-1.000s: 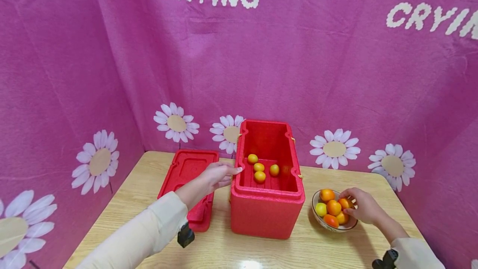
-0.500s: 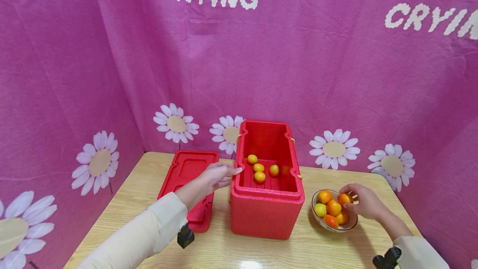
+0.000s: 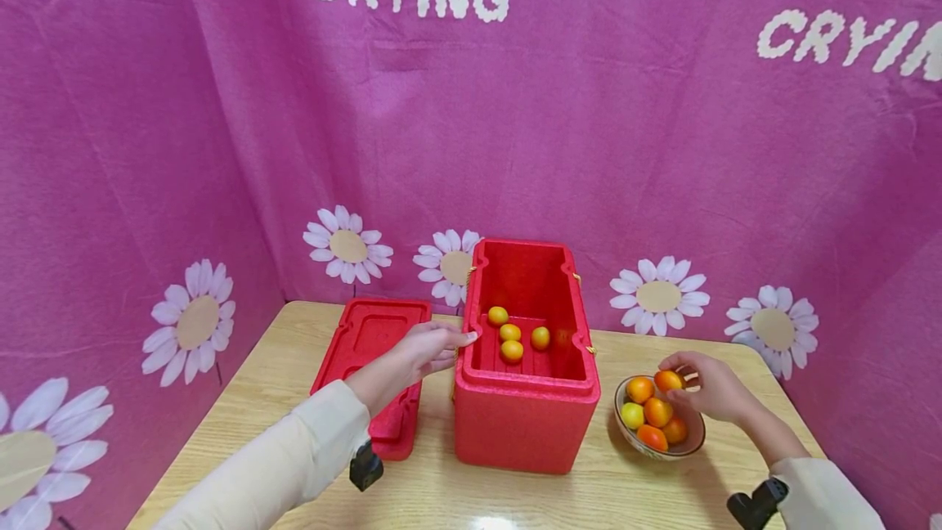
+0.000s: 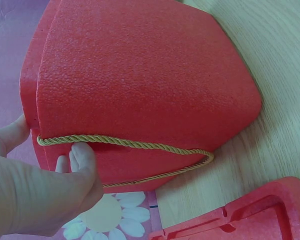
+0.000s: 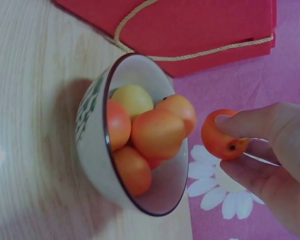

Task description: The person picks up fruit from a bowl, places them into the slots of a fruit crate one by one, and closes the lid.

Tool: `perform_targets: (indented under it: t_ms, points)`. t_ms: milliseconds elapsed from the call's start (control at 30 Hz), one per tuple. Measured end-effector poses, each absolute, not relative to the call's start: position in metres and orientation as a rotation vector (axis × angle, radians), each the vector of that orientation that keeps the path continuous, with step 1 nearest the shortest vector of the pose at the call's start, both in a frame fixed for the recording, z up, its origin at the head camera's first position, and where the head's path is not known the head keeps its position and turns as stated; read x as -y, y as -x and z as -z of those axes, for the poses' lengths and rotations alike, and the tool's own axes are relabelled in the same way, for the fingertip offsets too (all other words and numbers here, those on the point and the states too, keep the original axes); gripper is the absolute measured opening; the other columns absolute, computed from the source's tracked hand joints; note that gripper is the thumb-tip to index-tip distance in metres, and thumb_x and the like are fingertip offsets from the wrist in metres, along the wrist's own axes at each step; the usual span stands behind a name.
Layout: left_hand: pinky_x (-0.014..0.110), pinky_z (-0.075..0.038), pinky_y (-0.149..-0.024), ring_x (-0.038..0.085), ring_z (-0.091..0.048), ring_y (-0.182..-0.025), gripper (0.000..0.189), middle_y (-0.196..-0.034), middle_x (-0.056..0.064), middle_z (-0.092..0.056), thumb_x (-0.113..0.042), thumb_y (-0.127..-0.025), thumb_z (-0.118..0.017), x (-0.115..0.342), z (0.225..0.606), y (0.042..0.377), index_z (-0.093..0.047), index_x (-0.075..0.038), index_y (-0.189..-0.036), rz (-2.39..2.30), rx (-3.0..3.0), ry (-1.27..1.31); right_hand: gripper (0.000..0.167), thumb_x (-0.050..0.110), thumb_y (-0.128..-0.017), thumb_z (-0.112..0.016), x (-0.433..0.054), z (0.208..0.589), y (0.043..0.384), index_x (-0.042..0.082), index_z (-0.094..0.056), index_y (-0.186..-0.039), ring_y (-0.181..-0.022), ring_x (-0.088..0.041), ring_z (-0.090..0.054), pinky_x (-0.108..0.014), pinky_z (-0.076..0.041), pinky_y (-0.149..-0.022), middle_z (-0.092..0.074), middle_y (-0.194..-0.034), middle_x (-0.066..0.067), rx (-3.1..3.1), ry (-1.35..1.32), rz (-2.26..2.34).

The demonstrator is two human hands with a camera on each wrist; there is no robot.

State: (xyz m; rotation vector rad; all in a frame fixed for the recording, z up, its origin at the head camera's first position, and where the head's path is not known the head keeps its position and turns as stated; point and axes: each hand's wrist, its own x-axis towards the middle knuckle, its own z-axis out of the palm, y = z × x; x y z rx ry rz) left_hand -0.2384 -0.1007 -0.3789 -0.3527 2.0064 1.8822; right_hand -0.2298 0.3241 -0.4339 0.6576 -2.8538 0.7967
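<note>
My left hand [image 3: 430,346] grips the near left rim of a red foam box [image 3: 526,428], thumb at the rim. Its fingers curl against the outer wall beside a gold rope handle [image 4: 125,142] in the left wrist view. Inside the box, several yellow-orange fruits [image 3: 511,351] lie on the bottom. My right hand [image 3: 714,387] pinches a smooth orange fruit [image 5: 222,135] with a small dark spot, between thumb and fingertips. It is held just above the far right rim of a patterned bowl [image 5: 92,145]. Several orange fruits [image 5: 157,134] and a yellow one [image 5: 133,101] sit in the bowl.
The red lid [image 3: 386,325] lies on the wooden table [image 3: 618,497], left of the box and partly behind my left forearm. A purple cloth [image 3: 545,121] with daisies and lettering hangs behind and along both sides.
My right hand has lifted the orange fruit out of the bowl's far right part, moving up and slightly left. My left hand stays on the box rim.
</note>
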Motion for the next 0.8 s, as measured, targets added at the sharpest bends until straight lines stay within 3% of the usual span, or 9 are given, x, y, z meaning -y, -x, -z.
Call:
perform_targets:
  t_ms: [367,600,800]
  points:
    - [0.039,-0.053,-0.099,0.026,-0.065,-0.103,0.044,-0.120,0.017,-0.063,-0.021,-0.087,-0.070,0.100,0.375,0.239,-0.052,0.000,-0.121,-1.887,-2.016,0.342,0.030,0.003,-0.075,-0.077,-0.312,0.419,0.235,0.001,-0.064,-0.102,-0.088,-0.027,-0.065,-0.029,-0.059,-0.074,-0.069,-0.098,-0.009,2.839,-0.703,-0.806]
    - [0.037,-0.055,-0.096,0.023,-0.067,-0.097,0.044,-0.114,0.014,-0.066,-0.023,-0.086,-0.071,0.100,0.375,0.240,-0.054,-0.001,-0.120,-1.876,-2.027,0.342,0.029,-0.001,-0.073,-0.077,-0.303,0.411,0.236,0.000,-0.064,-0.099,-0.083,-0.015,-0.065,-0.024,-0.059,-0.070,-0.070,-0.092,-0.009,2.737,-0.845,-0.816]
    - [0.037,-0.055,-0.095,0.026,-0.067,-0.103,0.045,-0.116,0.015,-0.066,-0.023,-0.086,-0.071,0.100,0.378,0.237,-0.054,0.000,-0.121,-1.874,-2.032,0.348,0.027,0.001,-0.075,-0.076,-0.297,0.406,0.239,0.002,-0.065,-0.100,-0.084,-0.014,-0.065,-0.025,-0.059,-0.070,-0.070,-0.093,-0.009,2.729,-0.900,-0.845]
